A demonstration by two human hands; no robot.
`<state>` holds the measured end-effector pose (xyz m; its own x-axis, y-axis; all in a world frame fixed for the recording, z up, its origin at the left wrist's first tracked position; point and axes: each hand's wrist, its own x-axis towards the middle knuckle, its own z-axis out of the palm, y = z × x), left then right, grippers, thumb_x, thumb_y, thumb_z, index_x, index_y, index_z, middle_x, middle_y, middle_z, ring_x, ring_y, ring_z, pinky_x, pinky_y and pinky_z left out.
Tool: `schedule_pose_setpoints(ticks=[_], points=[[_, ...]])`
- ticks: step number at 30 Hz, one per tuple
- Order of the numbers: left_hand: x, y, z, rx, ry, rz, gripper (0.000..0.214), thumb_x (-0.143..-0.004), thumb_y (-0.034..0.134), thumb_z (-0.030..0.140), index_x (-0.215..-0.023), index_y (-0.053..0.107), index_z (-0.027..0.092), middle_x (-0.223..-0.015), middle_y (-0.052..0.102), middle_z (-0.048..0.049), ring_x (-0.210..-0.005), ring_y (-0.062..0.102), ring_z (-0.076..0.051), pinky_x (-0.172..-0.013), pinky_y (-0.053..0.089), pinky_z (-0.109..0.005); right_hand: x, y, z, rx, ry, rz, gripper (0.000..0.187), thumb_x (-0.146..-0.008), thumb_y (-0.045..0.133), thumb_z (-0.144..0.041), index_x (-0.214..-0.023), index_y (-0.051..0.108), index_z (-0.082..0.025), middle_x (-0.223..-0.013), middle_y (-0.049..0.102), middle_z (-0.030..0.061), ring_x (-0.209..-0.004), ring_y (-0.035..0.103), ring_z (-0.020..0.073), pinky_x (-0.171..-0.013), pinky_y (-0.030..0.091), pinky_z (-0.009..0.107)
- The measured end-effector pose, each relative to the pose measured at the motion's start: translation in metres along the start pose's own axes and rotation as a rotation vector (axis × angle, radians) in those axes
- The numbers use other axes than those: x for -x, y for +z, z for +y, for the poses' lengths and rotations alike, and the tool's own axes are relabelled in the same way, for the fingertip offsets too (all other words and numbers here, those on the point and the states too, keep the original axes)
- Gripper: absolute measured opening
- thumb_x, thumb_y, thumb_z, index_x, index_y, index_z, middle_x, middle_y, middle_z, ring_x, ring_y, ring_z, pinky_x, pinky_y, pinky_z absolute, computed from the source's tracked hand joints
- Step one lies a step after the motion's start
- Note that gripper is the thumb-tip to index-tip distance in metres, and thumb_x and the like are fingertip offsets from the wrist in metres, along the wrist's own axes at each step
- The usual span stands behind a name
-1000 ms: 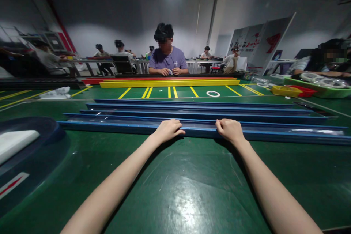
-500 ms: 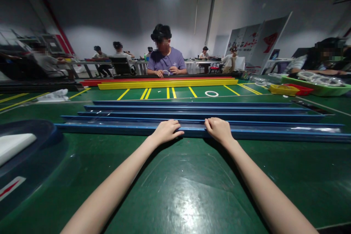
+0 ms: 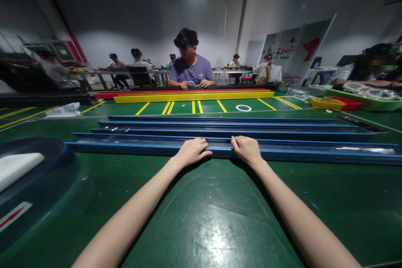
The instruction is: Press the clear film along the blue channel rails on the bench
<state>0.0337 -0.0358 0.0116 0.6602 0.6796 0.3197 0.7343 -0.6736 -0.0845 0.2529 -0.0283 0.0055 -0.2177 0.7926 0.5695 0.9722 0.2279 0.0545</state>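
Observation:
A long blue plastic channel point(image 3: 125, 149) lies across the green table in front of me, its open trough facing up. My left hand point(image 3: 192, 151) is closed over it near the middle, fingers inside the trough and thumb at the near edge. A short gap to the right, my right hand point(image 3: 247, 148) is closed on the same channel, its fingers curled over and the fingertips partly hidden. Just behind, another blue channel point(image 3: 282, 135) lies roughly parallel, with clear plastic film showing in the troughs.
Yellow point(image 3: 188, 97) and red strips lie farther back, near a white ring point(image 3: 243, 108). A co-worker in a purple shirt point(image 3: 201, 69) sits opposite. To the right are a yellow tray point(image 3: 326, 103) and a green tray point(image 3: 364, 101); a dark rounded object point(image 3: 59, 161) sits at left.
My right hand has shifted slightly left along the channel, toward my left hand. My left hand stays at about the same place on it. The view has turned a little.

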Motion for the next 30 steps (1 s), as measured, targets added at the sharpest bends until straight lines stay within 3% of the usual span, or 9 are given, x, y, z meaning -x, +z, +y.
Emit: schedule_pose_setpoints(ticks=[6, 13, 30], points=[[0.001, -0.002, 0.001, 0.015, -0.003, -0.002, 0.035, -0.087, 0.033, 0.045, -0.084, 0.056, 0.018, -0.089, 0.058, -0.0032, -0.085, 0.052, -0.015, -0.068, 0.039, -0.023, 0.001, -0.004, 0.003, -0.003, -0.030, -0.016, 0.046, -0.086, 0.028, -0.035, -0.058, 0.059, -0.016, -0.062, 0.062, 0.0050, -0.053, 0.052, 0.0103, -0.047, 0.017, 0.024], [0.001, -0.001, 0.001, -0.004, -0.001, 0.018, 0.036, -0.087, 0.033, 0.045, -0.081, 0.056, 0.018, -0.087, 0.059, -0.0021, -0.084, 0.052, -0.015, -0.064, 0.038, -0.022, 0.006, -0.008, 0.012, 0.030, -0.059, 0.054, 0.043, -0.085, 0.029, -0.031, -0.057, 0.056, -0.015, -0.060, 0.060, 0.0051, -0.055, 0.050, 0.0103, -0.047, 0.016, 0.024], [-0.001, -0.004, 0.003, 0.011, -0.043, -0.018, 0.037, -0.086, 0.036, 0.045, -0.074, 0.058, 0.018, -0.081, 0.060, -0.0006, -0.079, 0.055, -0.013, -0.055, 0.034, -0.020, 0.002, -0.004, 0.014, 0.003, 0.032, -0.081, 0.043, -0.084, 0.030, -0.031, -0.059, 0.062, -0.016, -0.066, 0.065, 0.0058, -0.056, 0.056, 0.0136, -0.049, 0.021, 0.025]])
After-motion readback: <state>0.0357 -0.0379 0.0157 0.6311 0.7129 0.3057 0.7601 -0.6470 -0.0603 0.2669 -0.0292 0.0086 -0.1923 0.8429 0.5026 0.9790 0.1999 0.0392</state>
